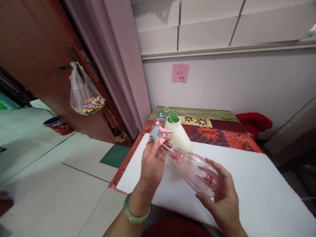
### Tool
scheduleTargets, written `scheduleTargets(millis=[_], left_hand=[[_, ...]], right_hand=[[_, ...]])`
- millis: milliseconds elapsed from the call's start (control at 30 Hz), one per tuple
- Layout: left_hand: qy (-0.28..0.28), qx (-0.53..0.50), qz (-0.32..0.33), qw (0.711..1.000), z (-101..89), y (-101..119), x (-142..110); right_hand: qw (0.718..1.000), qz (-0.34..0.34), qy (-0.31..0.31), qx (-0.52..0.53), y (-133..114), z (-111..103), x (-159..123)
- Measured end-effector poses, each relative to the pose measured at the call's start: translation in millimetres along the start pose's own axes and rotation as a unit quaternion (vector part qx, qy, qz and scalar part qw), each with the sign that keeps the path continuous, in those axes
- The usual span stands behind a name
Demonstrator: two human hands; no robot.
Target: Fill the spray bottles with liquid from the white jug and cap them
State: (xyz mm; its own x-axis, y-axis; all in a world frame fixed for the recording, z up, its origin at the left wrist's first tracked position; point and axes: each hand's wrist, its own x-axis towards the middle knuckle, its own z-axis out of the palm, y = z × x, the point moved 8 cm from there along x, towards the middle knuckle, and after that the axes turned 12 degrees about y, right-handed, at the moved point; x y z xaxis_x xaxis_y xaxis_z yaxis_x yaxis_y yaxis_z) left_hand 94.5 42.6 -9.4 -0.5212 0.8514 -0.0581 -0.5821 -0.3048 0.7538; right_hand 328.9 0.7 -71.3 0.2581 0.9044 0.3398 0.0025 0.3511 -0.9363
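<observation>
Left hand (153, 161) pinches a pink-and-grey spray head (158, 133); right hand (222, 194) grips a clear pink bottle (199, 172), tilted above the white mat (249, 177). Farther off, the table covering (222, 128) reads "WOW"; a pink wall note (180, 73) reads "357".

The left hand (153, 161) holds the pink and gray sprayer (158, 132), its tube in the neck of the clear pink bottle (197, 171). The right hand (223, 194) grips that bottle's base, above the counter (256, 177), near a cream jug (179, 136).

The mat (256, 174) lies on the table (209, 114), 1 bottle (163, 114) behind the jug (182, 137).
</observation>
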Motion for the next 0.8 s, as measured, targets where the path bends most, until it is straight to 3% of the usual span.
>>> scheduleTargets(millis=[133,267,633,800], left_hand=[[-0.012,0.051,-0.031,0.998,12.5,-20.8,-19.5],[-0.015,0.048,-0.059,0.997,17.1,-27.3,-25.1],[0.034,0.008,-0.05,0.998,23.5,-31.7,-39.2],[0.013,-0.021,-0.048,0.999,26.3,-35.2,-40.0]], right_hand=[[0.998,-0.058,0.025,-0.006,-1.7,6.3,-2.0],[0.983,-0.167,0.061,-0.052,-10.0,2.3,-4.2],[0.886,-0.413,0.131,-0.167,-50.2,0.5,-13.2],[0.87,-0.437,0.138,-0.185,-50.7,1.5,-19.8]])
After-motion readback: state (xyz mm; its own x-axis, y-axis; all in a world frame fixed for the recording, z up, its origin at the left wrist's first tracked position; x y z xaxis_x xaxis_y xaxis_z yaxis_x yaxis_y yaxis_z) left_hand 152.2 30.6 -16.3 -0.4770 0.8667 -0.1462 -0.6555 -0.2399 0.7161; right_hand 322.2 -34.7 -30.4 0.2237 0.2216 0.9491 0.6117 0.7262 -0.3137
